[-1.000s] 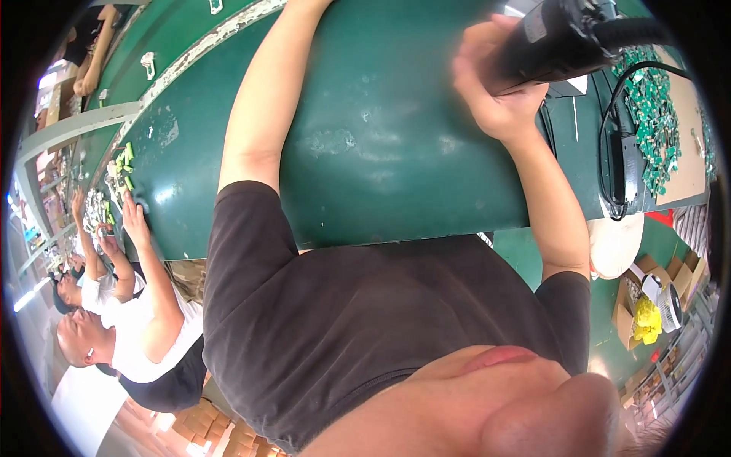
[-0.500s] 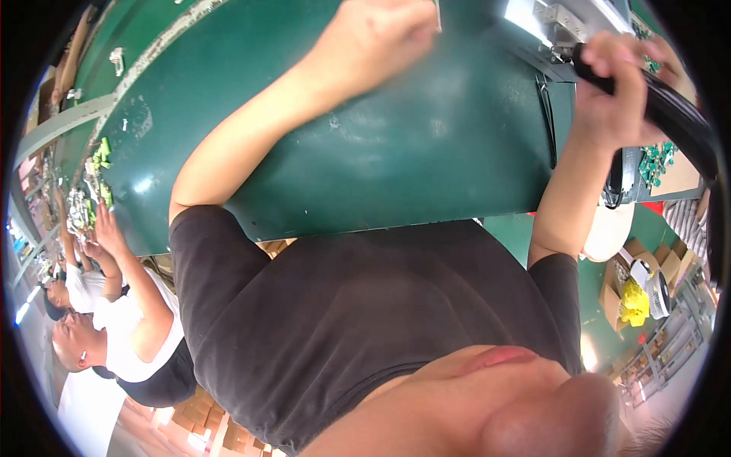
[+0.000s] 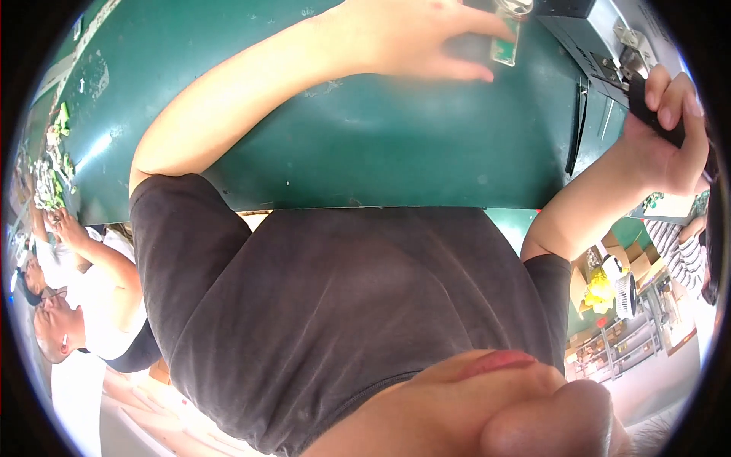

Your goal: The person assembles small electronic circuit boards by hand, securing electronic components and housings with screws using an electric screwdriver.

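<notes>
At the top of the head view my left hand (image 3: 426, 38) is over the green table, its fingers apart and nothing between them. Its index fingertip reaches the edge of a small clear rectangular piece with green inside (image 3: 505, 47); whether it touches the piece I cannot tell. A shiny rounded part (image 3: 515, 7) lies at that piece's far end. On the right, my right hand (image 3: 670, 141) is closed around a thick black handle-like bar (image 3: 647, 105), much of it hidden by the fingers and the picture's dark rim.
Black tweezers (image 3: 577, 129) lie near the table's (image 3: 343, 152) right side, below a grey metal device (image 3: 590, 38). Co-workers (image 3: 106, 305) sit along the left, by a heap of white and green parts (image 3: 49, 179). Open cardboard boxes (image 3: 636, 266) and a yellow bag (image 3: 599, 292) stand at right.
My left hand has gone from closed and blurred to spread fingers, farther right beside the clear piece. My right hand, still round the black bar, has shifted right and lower in view.
</notes>
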`<state>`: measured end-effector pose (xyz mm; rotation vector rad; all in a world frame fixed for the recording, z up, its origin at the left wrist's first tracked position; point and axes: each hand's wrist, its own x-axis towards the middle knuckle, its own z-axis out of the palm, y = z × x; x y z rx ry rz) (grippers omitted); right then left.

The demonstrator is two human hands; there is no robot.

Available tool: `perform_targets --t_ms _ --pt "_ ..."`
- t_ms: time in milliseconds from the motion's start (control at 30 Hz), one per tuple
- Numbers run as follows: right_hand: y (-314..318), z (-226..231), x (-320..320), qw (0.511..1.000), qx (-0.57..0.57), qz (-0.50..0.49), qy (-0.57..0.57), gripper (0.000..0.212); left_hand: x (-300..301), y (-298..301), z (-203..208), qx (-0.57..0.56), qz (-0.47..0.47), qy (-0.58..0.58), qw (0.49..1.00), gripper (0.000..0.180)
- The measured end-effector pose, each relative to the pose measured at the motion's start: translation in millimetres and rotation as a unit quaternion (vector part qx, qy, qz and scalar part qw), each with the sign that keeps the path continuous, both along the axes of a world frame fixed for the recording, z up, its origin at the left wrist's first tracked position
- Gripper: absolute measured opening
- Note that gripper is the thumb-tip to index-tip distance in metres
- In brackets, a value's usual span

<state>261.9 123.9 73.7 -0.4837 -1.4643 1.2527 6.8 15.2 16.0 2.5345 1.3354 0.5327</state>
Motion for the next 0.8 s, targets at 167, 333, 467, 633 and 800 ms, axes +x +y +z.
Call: perform_targets --t_ms 167,333,467,633,800 --pt "-28.4 -19.4 -16.7 0.998 -0.036 -0.009 -0.046 0.011 -1.2 6.1 12.0 -0.068 -0.046 -0.032 0.996 0.032" --pt "-34.5 -37.4 -13.1 0.996 -0.04 0.003 -0.074 0.009 -6.0 6.3 -19.7 -0.066 -0.066 -0.193 0.977 0.026" --pt "-40.1 -39.0 -13.9 0.995 -0.022 0.01 -0.101 0.008 -1.3 10.3 -30.4 0.087 -0.114 -0.222 0.964 0.024" --pt "-42.8 -43.9 -16.1 0.991 0.005 0.018 -0.132 0.008 0.6 7.4 2.4 -0.249 -0.027 -0.189 0.95 0.025" --pt "-42.3 -43.5 -20.9 0.986 0.037 0.042 -0.154 0.01 1.5 9.9 -25.9 0.093 -0.123 -0.217 0.964 0.025"
